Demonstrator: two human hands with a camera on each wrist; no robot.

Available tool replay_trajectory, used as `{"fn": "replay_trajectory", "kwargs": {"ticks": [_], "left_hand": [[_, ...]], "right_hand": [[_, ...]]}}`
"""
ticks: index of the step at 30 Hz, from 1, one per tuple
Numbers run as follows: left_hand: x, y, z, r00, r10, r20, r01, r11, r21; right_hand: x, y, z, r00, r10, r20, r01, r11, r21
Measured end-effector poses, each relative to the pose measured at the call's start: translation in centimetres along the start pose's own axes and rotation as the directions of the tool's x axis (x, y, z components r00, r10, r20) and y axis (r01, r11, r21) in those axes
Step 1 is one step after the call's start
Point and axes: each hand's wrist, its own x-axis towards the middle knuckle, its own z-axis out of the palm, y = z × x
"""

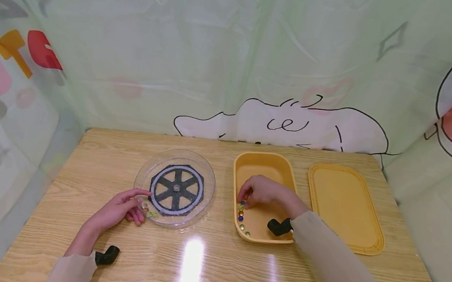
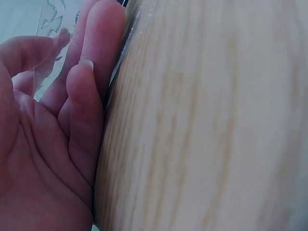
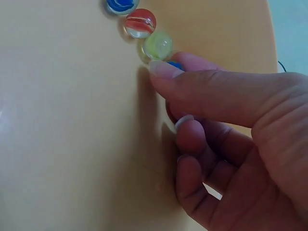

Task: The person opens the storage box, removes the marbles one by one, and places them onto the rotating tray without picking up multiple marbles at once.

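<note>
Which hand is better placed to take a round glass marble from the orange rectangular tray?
Right hand, likely: it's inside the tray, at a blue marble. The left hand is at the clear round dish, outside the tray.

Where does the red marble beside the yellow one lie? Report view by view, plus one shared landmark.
Head: red marble, right of and below centre, in the orange tray.
Left wrist: not in it.
Right wrist: red marble, near the top, left of centre.
Shared landmark: yellow marble beside it, in head and right wrist views only.
</note>
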Motion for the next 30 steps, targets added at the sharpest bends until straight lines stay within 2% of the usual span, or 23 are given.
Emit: {"fn": "replay_trajectory", "kwargs": {"ticks": [15, 23, 30], "left_hand": [[-0.1, 0.0, 0.1, 1.000, 0.009, 0.009, -0.009, 1.000, 0.000], [0.0, 0.0, 0.1, 1.000, 0.009, 0.007, -0.009, 1.000, -0.008], [-0.1, 0.1, 0.1, 1.000, 0.003, 0.004, -0.003, 1.000, -0.012]], "right_hand": [[-0.9, 0.2, -1.0, 0.997, -0.065, -0.031, 0.068, 0.993, 0.101], [-1.6, -0.3, -1.6, 0.993, -0.078, -0.092, 0.085, 0.994, 0.074], [-2.3, -1.6, -2.0, 0.985, -0.100, -0.144, 0.113, 0.990, 0.083]]}}
